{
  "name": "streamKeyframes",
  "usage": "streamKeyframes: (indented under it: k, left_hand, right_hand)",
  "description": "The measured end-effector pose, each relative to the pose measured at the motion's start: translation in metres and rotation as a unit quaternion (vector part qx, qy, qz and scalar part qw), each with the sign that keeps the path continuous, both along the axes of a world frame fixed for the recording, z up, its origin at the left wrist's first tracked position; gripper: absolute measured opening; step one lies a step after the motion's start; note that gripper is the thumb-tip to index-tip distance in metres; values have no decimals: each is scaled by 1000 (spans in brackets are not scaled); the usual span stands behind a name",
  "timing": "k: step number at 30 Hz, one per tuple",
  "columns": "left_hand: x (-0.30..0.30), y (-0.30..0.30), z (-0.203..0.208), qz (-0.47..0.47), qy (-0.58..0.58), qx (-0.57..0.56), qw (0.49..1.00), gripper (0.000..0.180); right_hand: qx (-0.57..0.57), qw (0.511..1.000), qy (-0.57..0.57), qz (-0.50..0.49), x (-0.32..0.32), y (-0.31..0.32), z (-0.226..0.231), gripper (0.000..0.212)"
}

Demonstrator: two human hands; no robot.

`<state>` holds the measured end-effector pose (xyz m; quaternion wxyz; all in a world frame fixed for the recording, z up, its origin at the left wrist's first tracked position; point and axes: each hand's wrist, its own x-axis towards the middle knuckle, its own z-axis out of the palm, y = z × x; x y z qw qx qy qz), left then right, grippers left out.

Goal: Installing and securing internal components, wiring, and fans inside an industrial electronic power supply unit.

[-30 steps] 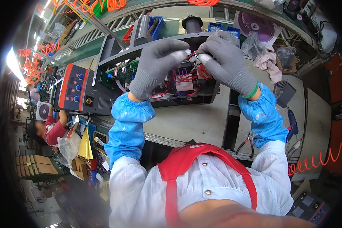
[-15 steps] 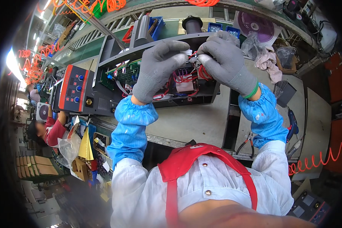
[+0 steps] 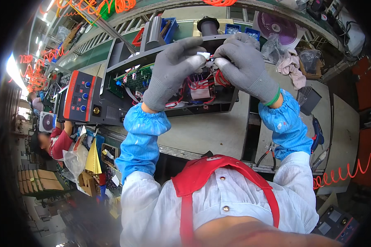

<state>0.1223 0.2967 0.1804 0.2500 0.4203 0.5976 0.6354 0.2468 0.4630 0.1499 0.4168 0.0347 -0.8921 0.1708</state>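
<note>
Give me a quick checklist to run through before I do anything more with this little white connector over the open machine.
1. Both hands on the part: ok. The left hand and right hand pinch the white connector between their fingertips.
2. Connector halves fully joined: cannot tell, the fingers hide it.
3. Red wires free of the hands: ok, they loop below, inside the open machine.
4. Gloves and blue sleeve covers on: ok.
5. Green circuit board untouched: ok, it lies left of the left hand.
6. Pliers within reach: likely ok, on the bench edge by the right elbow.
</note>
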Motion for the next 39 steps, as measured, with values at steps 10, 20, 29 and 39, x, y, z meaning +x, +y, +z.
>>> streamKeyframes:
  k: [10, 20, 29, 39]
  left_hand:
    - [-6, -3, 2, 4, 16, -40, 999, 26]
    - [-5, -1, -5, -6, 10, -12, 1000, 26]
    - [-5, -2, -3, -14, 14, -12, 1000, 26]
    - [-5, -1, -7, -3, -54, -42, 998, 27]
  right_hand:
    - [-30, 999, -12, 3, 1, -1, -1, 12]
    - [-33, 999, -8, 10, 0, -2, 0, 10]
    - [-31, 999, -6, 5, 0, -4, 1, 9]
    - [-28, 1000, -4, -4, 0, -4, 1, 8]
